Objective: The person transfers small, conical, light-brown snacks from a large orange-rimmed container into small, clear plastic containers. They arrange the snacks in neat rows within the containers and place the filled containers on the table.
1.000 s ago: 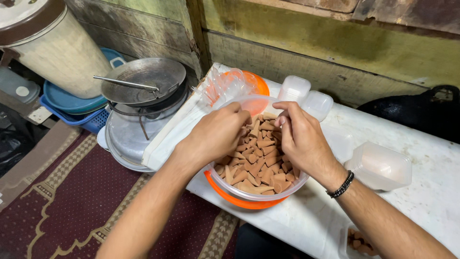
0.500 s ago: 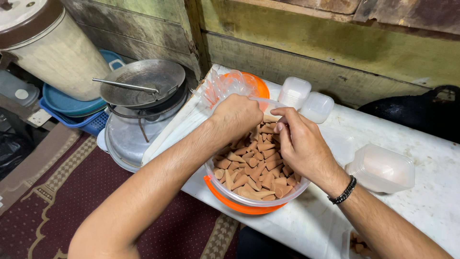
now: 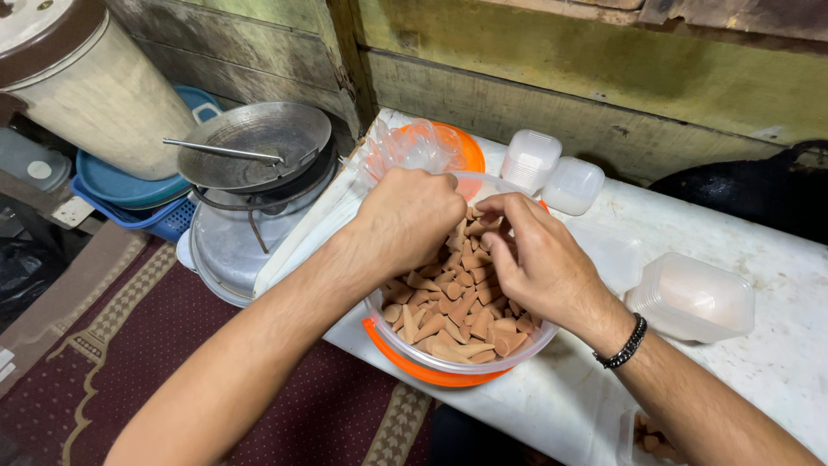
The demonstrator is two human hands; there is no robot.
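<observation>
A clear round bowl [image 3: 517, 345] with an orange base holds many small brown cone-shaped pieces [image 3: 448, 315]. My left hand [image 3: 405, 220] is curled into a fist over the bowl's far side, beside a crinkled clear plastic bag [image 3: 405, 147]; what it holds is hidden. My right hand [image 3: 530, 259] reaches into the bowl, its fingertips pinching cones near the left hand. A black beaded bracelet [image 3: 625, 343] circles my right wrist.
Small lidded white containers [image 3: 552, 168] stand behind the bowl and a stack of clear tubs [image 3: 694, 298] sits at the right on the white table [image 3: 776, 371]. At the left are metal pans [image 3: 254, 155], a blue basket [image 3: 155, 216], a large cream container [image 3: 86, 86], and a patterned rug [image 3: 86, 362].
My left hand has moved from inside the bowl up to its far rim, closing into a fist by the bag. My right hand shifted left toward it.
</observation>
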